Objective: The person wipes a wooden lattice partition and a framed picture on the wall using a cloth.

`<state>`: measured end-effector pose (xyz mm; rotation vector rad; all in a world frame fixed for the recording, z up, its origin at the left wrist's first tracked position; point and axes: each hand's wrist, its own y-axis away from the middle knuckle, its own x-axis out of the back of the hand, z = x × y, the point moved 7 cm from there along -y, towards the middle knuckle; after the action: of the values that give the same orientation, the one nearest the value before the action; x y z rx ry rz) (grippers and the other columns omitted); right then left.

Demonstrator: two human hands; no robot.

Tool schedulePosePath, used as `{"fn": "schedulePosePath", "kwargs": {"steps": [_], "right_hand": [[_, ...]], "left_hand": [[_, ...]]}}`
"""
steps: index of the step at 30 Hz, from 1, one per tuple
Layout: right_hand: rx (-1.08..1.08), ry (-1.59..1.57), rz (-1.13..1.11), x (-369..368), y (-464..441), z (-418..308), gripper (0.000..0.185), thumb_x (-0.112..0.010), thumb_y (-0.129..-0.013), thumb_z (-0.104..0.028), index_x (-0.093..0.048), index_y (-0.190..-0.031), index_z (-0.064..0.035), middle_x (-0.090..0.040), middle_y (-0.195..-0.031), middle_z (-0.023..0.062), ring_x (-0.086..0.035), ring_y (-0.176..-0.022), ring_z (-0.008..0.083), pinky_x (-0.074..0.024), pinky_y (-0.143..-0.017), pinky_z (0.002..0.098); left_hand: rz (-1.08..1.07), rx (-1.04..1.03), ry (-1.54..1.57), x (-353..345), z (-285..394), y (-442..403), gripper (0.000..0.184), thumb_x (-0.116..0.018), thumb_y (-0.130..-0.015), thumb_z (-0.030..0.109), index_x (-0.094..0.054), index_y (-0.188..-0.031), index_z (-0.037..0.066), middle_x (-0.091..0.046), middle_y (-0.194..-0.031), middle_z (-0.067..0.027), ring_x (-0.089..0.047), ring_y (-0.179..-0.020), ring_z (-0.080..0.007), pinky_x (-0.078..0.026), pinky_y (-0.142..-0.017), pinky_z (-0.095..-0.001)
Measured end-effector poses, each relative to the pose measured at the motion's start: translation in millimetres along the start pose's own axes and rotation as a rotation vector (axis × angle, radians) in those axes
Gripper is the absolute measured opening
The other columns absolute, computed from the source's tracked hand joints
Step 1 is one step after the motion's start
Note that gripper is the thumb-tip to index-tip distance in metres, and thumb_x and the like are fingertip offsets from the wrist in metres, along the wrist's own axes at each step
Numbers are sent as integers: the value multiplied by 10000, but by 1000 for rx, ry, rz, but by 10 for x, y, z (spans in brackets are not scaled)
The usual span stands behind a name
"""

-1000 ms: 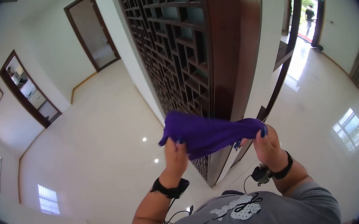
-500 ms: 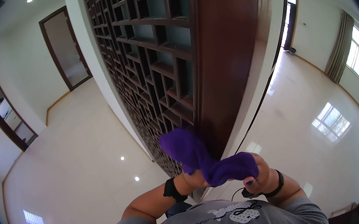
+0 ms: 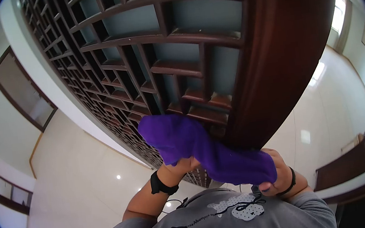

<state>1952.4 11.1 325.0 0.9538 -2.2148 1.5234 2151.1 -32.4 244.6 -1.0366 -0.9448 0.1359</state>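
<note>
A purple cloth stretches between my two hands in front of a dark brown wooden lattice screen. Its left end is bunched over my left hand, hiding most of the fingers; the cloth there is right at the lattice bars, though whether it touches them I cannot tell. My right hand is closed on the other end, thumb toward my chest. Greyish panes show through the lattice gaps. Beside the lattice stands a smooth reddish-brown upright.
Glossy pale floor tiles lie on both sides of the screen. A white wall edge and a doorway are at left. Dark wooden furniture stands at lower right. A thin cable shows near my body.
I have come closer to the lattice, and the view has turned toward the right. Both hands keep the purple cloth, which now spreads longer between them.
</note>
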Motion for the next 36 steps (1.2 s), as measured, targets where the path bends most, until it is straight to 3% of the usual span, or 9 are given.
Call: {"fn": "schedulePosePath", "kwargs": {"steps": [3,6,12,15,18,24,29,34,36], "right_hand": [[-17,25,62,-157,-99,-78,380,-550,-908,-324,-616,-960,47,-615,-941,173,-613,-728,323,-492,-646,396],[-46,120,41,-282,-121,-128,343,-571,-887,-288,-617,-952,46,-613,-945,179,-607,-726,334,-483,-642,406],[-56,107,47,-323,-27,-166,286,-561,-879,-233,-625,-953,36,-613,-952,167,-596,-745,345,-474,-637,410],[-72,153,83,-291,-12,-173,271,-561,-877,-222,-629,-967,24,-611,-956,165,-595,-756,343,-476,-651,407],[-105,179,11,-329,8,-104,256,-571,-870,-214,-632,-973,13,-610,-945,168,-593,-756,343,-481,-666,400],[-121,101,-20,-358,-4,42,227,-605,-840,-194,-631,-956,0,-609,-910,155,-583,-731,337,-479,-667,404],[-118,102,-171,-445,-5,70,222,-625,-817,-183,-628,-951,-7,-601,-858,148,-564,-691,330,-468,-655,409],[-97,34,-157,-456,-6,103,226,-632,-816,-198,-628,-941,-10,-599,-840,145,-556,-677,325,-466,-657,406],[-79,40,-146,-453,-6,100,233,-639,-811,-208,-629,-933,-9,-598,-839,144,-553,-672,323,-465,-658,404]], "left_hand": [[-151,147,247,108,49,-154,388,-627,-767,298,-645,-1076,64,-610,-1119,-132,-562,-1076,-315,-370,-994,-476],[-182,36,259,8,104,-93,419,-654,-723,270,-635,-1085,61,-594,-1143,-143,-541,-1101,-332,-367,-987,-475],[-23,-7,272,-83,205,-161,474,-701,-676,255,-621,-1103,67,-555,-1199,-137,-496,-1147,-331,-373,-970,-450],[-122,52,298,3,160,-337,417,-720,-676,238,-641,-1050,72,-595,-1108,-129,-544,-1068,-319,-411,-921,-432],[-48,-106,165,118,129,-359,334,-716,-684,210,-660,-985,77,-627,-992,-111,-584,-957,-301,-447,-855,-400],[65,-4,435,164,-233,57,339,-724,-730,139,-605,-1028,31,-605,-1005,-100,-590,-930,-246,-460,-836,-340],[-90,184,621,-437,-331,559,395,-667,-746,202,-588,-1105,58,-609,-1039,-111,-582,-959,-289,-430,-898,-390],[-167,-28,174,-336,-288,468,454,-629,-770,165,-524,-1191,32,-582,-1111,-157,-578,-989,-280,-452,-873,-357],[-93,30,250,-242,-199,330,401,-663,-734,225,-602,-1096,66,-609,-1037,-111,-583,-965,-293,-429,-901,-397]]}}
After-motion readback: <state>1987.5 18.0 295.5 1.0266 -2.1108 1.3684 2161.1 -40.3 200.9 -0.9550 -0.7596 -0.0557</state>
